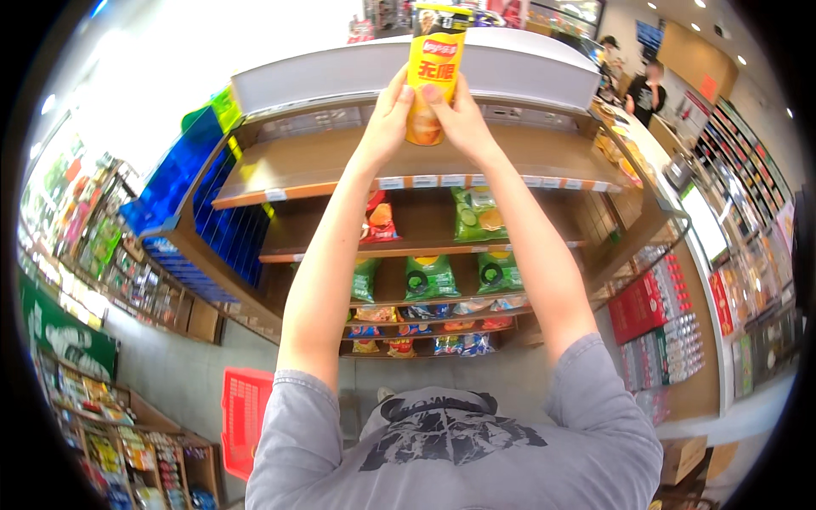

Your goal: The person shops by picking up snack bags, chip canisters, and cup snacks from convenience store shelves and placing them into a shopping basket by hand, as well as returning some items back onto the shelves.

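Observation:
Both my arms reach forward, holding up a yellow chip canister (435,53) with a dark lid band and a picture of chips low on its side. My left hand (388,115) wraps its left side, and my right hand (459,115) grips the right side, thumb across the front. The canister is upright, in front of the top of a brown shelf rack (314,157). On lower shelves stand a red chip bag (380,219), green chip bags (431,278) and another green bag (478,214). My forearms hide parts of these shelves.
A red shopping basket (242,416) rests on the floor at my left. Stacked drink packs (659,314) stand right of the rack. Product shelves (153,459) line the left. A person in black (646,95) is near the counter (693,212) at far right.

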`<state>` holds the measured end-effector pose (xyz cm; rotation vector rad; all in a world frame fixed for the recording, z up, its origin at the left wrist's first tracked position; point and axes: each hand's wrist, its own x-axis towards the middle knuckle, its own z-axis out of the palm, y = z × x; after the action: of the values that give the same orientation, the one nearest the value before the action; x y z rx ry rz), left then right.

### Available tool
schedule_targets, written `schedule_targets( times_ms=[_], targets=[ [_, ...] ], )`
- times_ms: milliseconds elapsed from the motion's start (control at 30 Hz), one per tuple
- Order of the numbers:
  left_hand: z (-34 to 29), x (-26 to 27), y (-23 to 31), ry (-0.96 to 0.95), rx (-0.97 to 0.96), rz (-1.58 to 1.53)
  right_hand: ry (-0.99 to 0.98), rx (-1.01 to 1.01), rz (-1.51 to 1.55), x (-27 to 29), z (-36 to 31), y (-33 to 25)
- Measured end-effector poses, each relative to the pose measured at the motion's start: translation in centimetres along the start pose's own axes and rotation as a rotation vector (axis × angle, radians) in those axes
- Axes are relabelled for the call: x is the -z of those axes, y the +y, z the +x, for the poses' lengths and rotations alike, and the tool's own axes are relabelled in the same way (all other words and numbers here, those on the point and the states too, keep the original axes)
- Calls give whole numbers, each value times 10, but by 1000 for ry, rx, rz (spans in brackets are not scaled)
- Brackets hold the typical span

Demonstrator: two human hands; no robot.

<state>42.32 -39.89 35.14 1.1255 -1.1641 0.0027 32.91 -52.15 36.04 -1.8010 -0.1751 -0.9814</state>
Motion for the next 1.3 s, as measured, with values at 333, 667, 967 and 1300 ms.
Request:
schedule_targets(
  times_ms=[333, 667, 967, 1300],
  targets=[
    [-105, 12, 72, 6, 171, 65, -153, -174, 275, -39, -51, -34],
    [-222, 19, 92, 324, 257, 169, -446, -210, 389, -94, -128, -40],
    [-320, 56, 107, 505, 346, 113, -649, -361, 514, -170, -201, -32],
    [-442, 93, 124, 756, 503, 131, -805, -427, 553, -275, -293, -21]
  ],
)
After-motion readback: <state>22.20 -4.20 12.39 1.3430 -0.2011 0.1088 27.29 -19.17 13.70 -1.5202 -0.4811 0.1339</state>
